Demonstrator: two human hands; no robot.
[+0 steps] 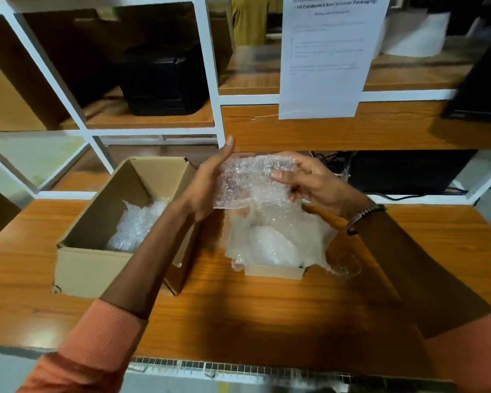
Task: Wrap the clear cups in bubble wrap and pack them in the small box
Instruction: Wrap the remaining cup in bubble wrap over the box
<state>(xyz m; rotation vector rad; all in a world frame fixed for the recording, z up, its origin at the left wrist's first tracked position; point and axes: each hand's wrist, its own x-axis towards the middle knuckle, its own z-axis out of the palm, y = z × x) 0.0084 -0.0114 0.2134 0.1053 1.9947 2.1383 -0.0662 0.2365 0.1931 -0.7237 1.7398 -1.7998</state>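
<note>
I hold a bubble-wrapped bundle in the air between both hands, above the wooden table. My left hand supports its left end with straight fingers and the thumb raised. My right hand grips its right side, thumb on the wrap. The cup inside is hidden by the wrap. The brown cardboard box stands open at the left with one wrapped bundle inside. A bare clear cup lies on the table at the right.
A smaller low carton below my hands holds loose sheets of bubble wrap. White shelving with a black device and a hanging instruction sheet rises behind the table. Cables run at the back right.
</note>
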